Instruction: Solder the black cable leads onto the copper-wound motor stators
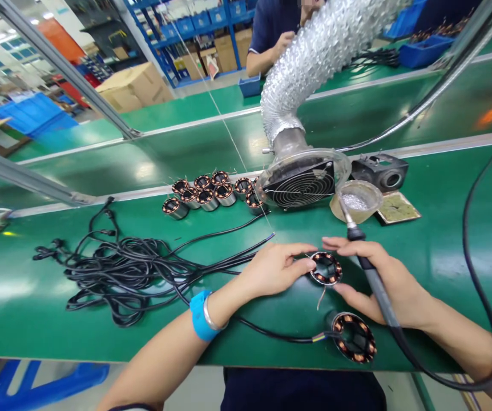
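Note:
My left hand has its thumb and index finger closed on the near side of a motor stator, a ring with copper windings; a loose wire end sticks out below it. In my right hand lies a soldering iron, its tip pointing up and away. That hand's thumb and fingers also reach around the stator's right side; whether they touch it I cannot tell. Closer to me, a second stator lies tilted on its side, with a black cable with coloured wires running to it.
Coiled black cables cover the left of the green bench. Several stators stand at the back beside a fume extractor fan. A solder cup, sponge tray and iron holder sit right. A person works opposite.

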### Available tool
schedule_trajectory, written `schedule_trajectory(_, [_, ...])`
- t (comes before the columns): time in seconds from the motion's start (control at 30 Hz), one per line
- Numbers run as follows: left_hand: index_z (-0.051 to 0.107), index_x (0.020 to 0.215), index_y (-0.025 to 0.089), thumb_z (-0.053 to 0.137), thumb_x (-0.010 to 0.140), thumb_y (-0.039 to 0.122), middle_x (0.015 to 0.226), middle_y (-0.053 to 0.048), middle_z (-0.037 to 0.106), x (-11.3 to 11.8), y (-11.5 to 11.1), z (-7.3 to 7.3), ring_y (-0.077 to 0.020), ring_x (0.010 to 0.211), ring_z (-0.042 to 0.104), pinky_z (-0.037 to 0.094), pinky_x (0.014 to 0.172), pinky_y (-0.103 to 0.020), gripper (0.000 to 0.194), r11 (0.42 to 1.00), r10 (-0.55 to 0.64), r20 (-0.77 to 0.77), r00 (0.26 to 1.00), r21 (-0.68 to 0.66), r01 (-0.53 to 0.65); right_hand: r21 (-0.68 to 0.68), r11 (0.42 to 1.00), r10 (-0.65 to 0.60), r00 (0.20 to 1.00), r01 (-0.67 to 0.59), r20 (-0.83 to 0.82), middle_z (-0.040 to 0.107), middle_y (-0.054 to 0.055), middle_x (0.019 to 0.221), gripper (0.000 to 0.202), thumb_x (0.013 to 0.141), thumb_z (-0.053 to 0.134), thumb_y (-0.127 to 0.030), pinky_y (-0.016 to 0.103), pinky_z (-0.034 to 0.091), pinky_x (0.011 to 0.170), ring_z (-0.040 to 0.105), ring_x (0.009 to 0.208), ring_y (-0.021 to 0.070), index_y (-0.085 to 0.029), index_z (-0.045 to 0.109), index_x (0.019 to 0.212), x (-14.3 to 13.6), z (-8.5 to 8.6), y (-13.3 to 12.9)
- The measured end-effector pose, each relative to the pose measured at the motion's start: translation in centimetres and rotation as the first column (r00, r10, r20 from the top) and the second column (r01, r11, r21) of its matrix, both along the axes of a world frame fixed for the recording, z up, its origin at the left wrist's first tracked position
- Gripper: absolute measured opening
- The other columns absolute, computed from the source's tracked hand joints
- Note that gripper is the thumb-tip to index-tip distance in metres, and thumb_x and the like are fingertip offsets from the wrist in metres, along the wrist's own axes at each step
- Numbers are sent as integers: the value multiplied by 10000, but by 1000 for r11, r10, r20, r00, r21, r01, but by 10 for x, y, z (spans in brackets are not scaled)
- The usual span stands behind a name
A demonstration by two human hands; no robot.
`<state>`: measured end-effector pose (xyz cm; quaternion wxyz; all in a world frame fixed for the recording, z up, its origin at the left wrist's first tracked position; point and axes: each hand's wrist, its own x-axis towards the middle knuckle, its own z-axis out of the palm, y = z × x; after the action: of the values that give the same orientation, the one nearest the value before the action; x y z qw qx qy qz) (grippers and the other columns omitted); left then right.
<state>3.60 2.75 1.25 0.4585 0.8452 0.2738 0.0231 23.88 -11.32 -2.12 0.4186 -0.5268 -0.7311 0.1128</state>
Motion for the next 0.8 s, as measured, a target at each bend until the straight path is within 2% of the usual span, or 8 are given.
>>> schedule_trajectory(0.1, [785, 1009, 202, 594, 927, 355, 558, 52, 502, -7, 2, 0, -104, 540, 436, 298, 575, -237, 258, 997, 50, -34, 998, 64, -48, -24, 997, 71, 997, -71, -9, 619, 165, 1353, 462, 877, 678, -188, 327, 576, 1004, 649, 1217, 234, -191, 463, 1286, -5, -7, 0])
schedule_trajectory(0.3, [721, 758, 168, 631, 866, 303, 525, 59, 435, -17, 4, 17, -89, 530, 389, 269, 578, -247, 195, 987, 8, -54, 999, 163, 1, 44, 998, -43, 998, 45, -41, 687, 118, 1183, 431, 853, 718, -242, 313, 612, 888, 711, 1050, 221, -209, 481, 1212, -18, -12, -3])
schedule_trajectory(0.37, [670, 703, 162, 628, 848, 303, 534, 61, 425, -13, 3, 20, -83, 528, 369, 262, 564, -242, 207, 999, -32, -40, 999, 40, 34, 51, 996, -70, 997, 71, -28, 694, 106, 1134, 428, 848, 720, -272, 323, 619, 831, 714, 1004, 227, -211, 486, 1202, -19, -10, -3])
schedule_trajectory(0.43, [608, 657, 158, 639, 826, 359, 545, 56, 438, -4, 1, 19, -79, 525, 352, 265, 544, -235, 264, 975, -21, -8, 1000, -220, 19, 52, 994, -92, 996, 92, -3, 700, 87, 1072, 404, 853, 708, -295, 324, 615, 755, 715, 926, 223, -214, 500, 1190, -19, -7, -3])
schedule_trajectory(0.53, [561, 655, 170, 654, 793, 497, 522, 70, 383, 10, -5, 13, -69, 481, 259, 214, 490, -234, 366, 814, 152, -9, 988, -566, -130, 60, 993, -106, 994, 104, 24, 692, 55, 990, 385, 845, 700, -295, 313, 591, 687, 698, 812, 198, -213, 514, 1171, -19, -5, -3])
schedule_trajectory(0.6, [571, 687, 176, 629, 799, 597, 504, 92, 295, 13, -9, 12, -68, 462, 187, 157, 470, -240, 439, 748, 234, -39, 971, -632, -206, 66, 992, -110, 993, 108, 29, 683, 44, 967, 392, 829, 708, -288, 306, 575, 678, 683, 784, 187, -211, 513, 1161, -19, -4, -2])
schedule_trajectory(0.73, [581, 689, 164, 730, 750, 599, 522, 87, 304, -4, -12, 18, -69, 501, 210, 130, 481, -241, 464, 901, 143, -74, 987, -403, -161, 57, 992, -110, 994, 108, 26, 666, 34, 938, 390, 808, 711, -294, 293, 540, 647, 647, 753, 178, -213, 519, 1138, -19, -5, 0])
schedule_trajectory(0.8, [591, 682, 158, 738, 767, 545, 523, 79, 333, -12, -11, 21, -72, 514, 232, 148, 491, -241, 422, 935, 59, -112, 992, -342, -95, 57, 994, -98, 995, 97, 25, 659, 30, 931, 389, 802, 716, -286, 285, 528, 646, 634, 747, 171, -208, 521, 1130, -20, -5, 0])
